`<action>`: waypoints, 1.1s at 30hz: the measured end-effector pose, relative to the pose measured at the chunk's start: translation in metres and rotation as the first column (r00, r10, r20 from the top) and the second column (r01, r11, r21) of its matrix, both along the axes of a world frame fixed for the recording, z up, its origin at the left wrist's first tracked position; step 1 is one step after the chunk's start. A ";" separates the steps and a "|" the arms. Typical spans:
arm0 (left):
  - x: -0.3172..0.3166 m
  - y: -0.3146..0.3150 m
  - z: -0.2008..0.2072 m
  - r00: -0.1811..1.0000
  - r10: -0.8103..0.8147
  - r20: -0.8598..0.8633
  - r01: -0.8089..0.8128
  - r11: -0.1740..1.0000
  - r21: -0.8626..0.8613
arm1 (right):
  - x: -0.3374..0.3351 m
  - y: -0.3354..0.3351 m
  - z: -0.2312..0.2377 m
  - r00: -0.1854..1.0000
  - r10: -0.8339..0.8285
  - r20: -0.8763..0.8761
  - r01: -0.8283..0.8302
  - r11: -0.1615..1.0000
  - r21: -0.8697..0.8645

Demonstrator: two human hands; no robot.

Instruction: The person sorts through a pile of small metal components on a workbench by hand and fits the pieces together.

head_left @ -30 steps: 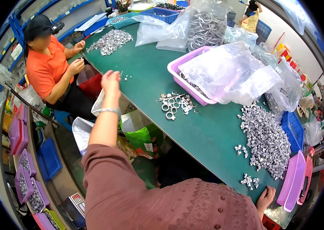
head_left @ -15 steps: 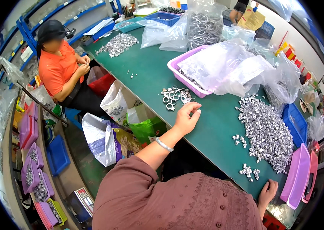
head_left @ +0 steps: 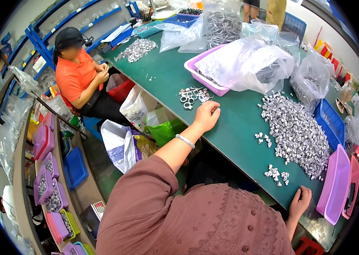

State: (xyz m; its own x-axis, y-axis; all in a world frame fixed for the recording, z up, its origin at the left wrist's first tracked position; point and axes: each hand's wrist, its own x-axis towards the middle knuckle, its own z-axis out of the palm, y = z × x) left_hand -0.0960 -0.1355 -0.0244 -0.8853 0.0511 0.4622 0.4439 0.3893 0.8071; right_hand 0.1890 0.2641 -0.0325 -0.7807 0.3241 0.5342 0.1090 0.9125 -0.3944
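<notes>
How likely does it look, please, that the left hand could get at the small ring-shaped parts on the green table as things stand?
Very likely yes: the left hand is right beside the ring-shaped parts, which lie uncovered, and the lilac basket stands beyond them, leaving the near side free.
</notes>
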 end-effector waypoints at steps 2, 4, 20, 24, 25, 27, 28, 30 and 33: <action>-0.001 0.005 0.000 1.000 -0.007 0.025 0.007 1.000 -0.005 | 0.004 0.000 0.001 1.000 0.007 -0.029 -0.007 1.000 0.010; -0.004 0.010 -0.002 0.998 0.011 0.055 -0.008 0.998 -0.055 | 0.004 0.001 0.001 0.999 0.014 -0.038 -0.014 1.000 -0.001; -0.022 -0.002 -0.012 0.999 -0.005 -0.047 -0.006 0.972 -0.236 | -0.005 -0.016 0.019 0.996 0.022 -0.081 -0.022 1.000 0.006; -0.018 -0.003 -0.010 0.994 0.071 -0.083 -0.095 0.939 -0.330 | -0.008 -0.016 0.016 0.995 0.067 -0.079 -0.067 0.998 0.005; -0.017 -0.003 -0.007 0.991 0.049 -0.125 -0.091 0.930 -0.357 | -0.008 -0.015 0.015 0.996 0.057 -0.072 -0.056 0.998 0.013; -0.012 0.014 -0.002 0.992 0.066 -0.110 -0.104 0.915 -0.390 | -0.002 -0.008 0.010 0.998 0.039 -0.045 -0.038 0.999 0.013; -0.012 0.013 -0.002 0.987 0.039 -0.155 -0.093 0.928 -0.360 | 0.000 -0.007 0.011 0.998 0.046 -0.033 -0.046 0.999 0.003; -0.011 0.014 -0.002 0.994 0.020 -0.111 -0.050 0.960 -0.276 | 0.001 -0.007 0.012 0.997 0.073 -0.031 -0.072 0.997 0.018; -0.012 0.008 -0.004 0.980 0.021 -0.200 -0.082 0.951 -0.299 | -0.002 -0.002 0.004 0.994 0.095 -0.046 -0.093 0.995 0.033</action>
State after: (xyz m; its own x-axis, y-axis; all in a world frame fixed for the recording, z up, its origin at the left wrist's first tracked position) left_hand -0.1082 -0.1273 -0.0285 -0.7865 0.1726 0.5929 0.5512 0.6291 0.5480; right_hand 0.1873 0.2623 -0.0286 -0.7807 0.2334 0.5797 0.0040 0.9295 -0.3688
